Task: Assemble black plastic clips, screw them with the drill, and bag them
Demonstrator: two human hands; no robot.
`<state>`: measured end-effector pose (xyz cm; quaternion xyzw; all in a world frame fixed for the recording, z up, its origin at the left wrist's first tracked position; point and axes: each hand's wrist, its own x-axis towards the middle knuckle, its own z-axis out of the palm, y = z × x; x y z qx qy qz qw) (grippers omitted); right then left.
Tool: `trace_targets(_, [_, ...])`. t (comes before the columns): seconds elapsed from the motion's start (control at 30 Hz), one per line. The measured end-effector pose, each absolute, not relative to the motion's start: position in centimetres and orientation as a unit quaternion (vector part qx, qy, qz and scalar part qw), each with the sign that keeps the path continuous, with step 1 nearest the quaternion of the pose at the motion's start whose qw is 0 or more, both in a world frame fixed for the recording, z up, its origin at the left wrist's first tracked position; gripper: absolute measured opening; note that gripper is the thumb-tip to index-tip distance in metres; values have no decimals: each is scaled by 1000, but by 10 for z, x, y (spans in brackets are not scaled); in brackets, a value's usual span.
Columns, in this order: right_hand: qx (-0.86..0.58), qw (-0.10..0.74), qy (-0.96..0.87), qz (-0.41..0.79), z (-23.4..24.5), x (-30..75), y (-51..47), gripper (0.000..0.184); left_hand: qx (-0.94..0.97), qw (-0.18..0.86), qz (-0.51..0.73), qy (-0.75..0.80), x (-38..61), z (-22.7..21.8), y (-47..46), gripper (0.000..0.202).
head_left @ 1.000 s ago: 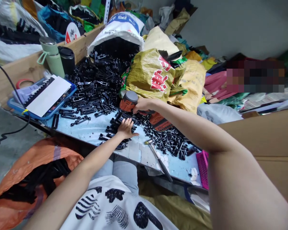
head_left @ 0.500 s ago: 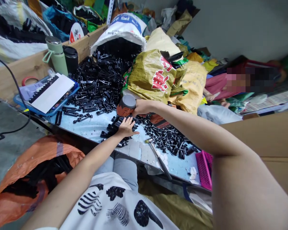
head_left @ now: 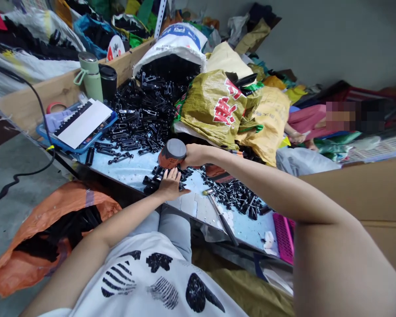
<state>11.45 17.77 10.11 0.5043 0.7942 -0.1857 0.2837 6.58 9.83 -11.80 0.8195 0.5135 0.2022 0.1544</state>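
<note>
My right hand [head_left: 195,155] is wrapped around an orange and grey power drill [head_left: 172,154]. The drill's rounded back end faces me, and its tip is hidden. Just below it, my left hand [head_left: 170,187] lies with fingers stretched out over a row of black plastic parts [head_left: 149,184] at the table's near edge. Its fingertips are close under the drill. A hammer [head_left: 219,215] rests to the right of my left hand, beside a heap of small black parts with metal pins [head_left: 240,198].
Behind my hands, a pile of black clips [head_left: 141,110] spills from a white sack [head_left: 176,42]. A gold bag [head_left: 207,103] stands beside it. At left are a blue tray [head_left: 75,147] and a green flask [head_left: 91,79]. An orange sack [head_left: 62,207] sits on the floor. A co-worker's arm shows at right.
The view has shifted slightly. Relative to the table, the drill and both my hands have moved a little left and nearer to me. The right hand keeps its grip.
</note>
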Motion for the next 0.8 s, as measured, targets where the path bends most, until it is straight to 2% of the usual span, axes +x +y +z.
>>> trace_targets(0.3, [482, 331, 783, -212, 92, 98, 168, 22, 839, 128, 199, 490, 54, -120, 79, 92])
trace_targets(0.5, [476, 326, 808, -117, 113, 88, 140, 32, 840, 158, 172, 490, 53, -119, 79, 93])
trace_targets(0.67, [441, 326, 814, -192, 115, 77, 123, 31, 830, 201, 142, 501, 53, -118, 80, 93])
trace_targets(0.8, [449, 341, 804, -190, 101, 69, 130, 31, 828, 199, 158, 500, 52, -118, 80, 94])
